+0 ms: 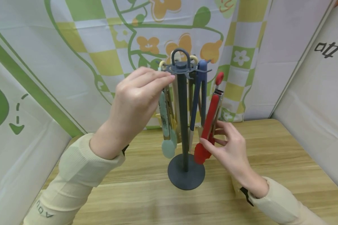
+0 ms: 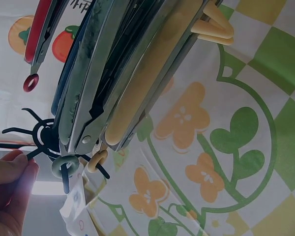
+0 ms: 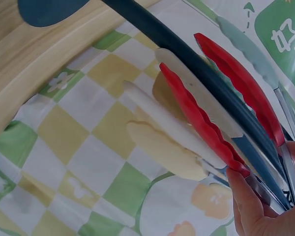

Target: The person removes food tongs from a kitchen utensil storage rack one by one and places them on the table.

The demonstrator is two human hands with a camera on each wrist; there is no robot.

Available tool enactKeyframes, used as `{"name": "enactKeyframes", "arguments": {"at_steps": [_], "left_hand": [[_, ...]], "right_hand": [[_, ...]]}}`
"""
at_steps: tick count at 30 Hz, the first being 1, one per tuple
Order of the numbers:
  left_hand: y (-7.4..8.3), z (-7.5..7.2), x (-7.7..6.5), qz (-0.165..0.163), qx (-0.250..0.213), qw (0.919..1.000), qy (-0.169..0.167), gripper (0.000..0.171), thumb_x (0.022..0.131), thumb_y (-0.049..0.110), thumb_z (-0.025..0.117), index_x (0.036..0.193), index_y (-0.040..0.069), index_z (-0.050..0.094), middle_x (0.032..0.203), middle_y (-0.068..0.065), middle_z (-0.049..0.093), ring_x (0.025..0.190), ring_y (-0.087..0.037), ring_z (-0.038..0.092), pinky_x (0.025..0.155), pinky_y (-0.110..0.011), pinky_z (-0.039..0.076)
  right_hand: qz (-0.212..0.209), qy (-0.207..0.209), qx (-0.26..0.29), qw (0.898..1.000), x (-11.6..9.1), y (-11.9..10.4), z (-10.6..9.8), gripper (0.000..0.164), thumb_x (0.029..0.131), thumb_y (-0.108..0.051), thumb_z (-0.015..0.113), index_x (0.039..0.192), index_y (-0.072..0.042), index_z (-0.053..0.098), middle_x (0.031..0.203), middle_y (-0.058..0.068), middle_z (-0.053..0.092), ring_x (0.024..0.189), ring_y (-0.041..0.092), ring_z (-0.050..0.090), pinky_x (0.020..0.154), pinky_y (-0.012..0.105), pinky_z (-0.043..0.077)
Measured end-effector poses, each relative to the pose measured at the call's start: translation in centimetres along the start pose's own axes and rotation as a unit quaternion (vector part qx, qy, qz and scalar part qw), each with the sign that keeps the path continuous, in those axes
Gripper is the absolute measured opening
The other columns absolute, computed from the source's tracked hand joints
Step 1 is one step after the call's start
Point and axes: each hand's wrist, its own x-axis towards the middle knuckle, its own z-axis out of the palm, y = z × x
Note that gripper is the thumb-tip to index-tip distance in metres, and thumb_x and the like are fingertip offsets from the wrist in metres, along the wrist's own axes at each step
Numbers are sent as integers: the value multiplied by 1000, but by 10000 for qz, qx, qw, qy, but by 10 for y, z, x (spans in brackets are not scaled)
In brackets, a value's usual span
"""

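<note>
My right hand (image 1: 233, 149) grips a pair of red tongs (image 1: 209, 118) near its scalloped heads, with the red ring end up and free of the hooks. The tongs stand tilted to the right of a dark utensil rack (image 1: 182, 125) with a round base. At the rack's top, my left hand (image 1: 138, 93) pinches one hook, as the left wrist view shows with its fingers (image 2: 10, 172). Mint tongs (image 1: 165, 125) hang just right of that hand. Blue tongs (image 1: 202, 87) hang on the right side. Yellow tongs (image 2: 152, 73) hang beside the mint ones.
The rack stands on a wood-grain table (image 1: 135, 200). Behind it hangs a patterned cloth (image 1: 98, 62) with checks and flowers. White printed panels (image 1: 318, 103) stand at both sides.
</note>
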Motion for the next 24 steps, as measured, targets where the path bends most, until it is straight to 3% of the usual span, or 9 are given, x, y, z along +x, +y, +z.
{"name": "enactKeyframes", "arguments": {"at_steps": [13, 24], "left_hand": [[0, 0, 0, 0, -5, 10000, 23, 21, 86, -10, 51, 89, -4, 71, 86, -15, 69, 78, -26, 61, 71, -31, 52], [0, 0, -1, 0, -81, 9998, 168, 20, 87, -8, 51, 88, -5, 71, 85, -15, 69, 76, -27, 61, 71, -31, 53]], "right_hand": [[59, 56, -367, 9993, -1, 18, -11, 50, 67, -6, 80, 112, -3, 58, 100, 5, 58, 81, 16, 61, 64, 33, 56], [258, 244, -714, 9968, 3, 30, -22, 43, 68, -8, 79, 106, -3, 61, 96, 5, 59, 81, 17, 61, 61, 20, 55]]}}
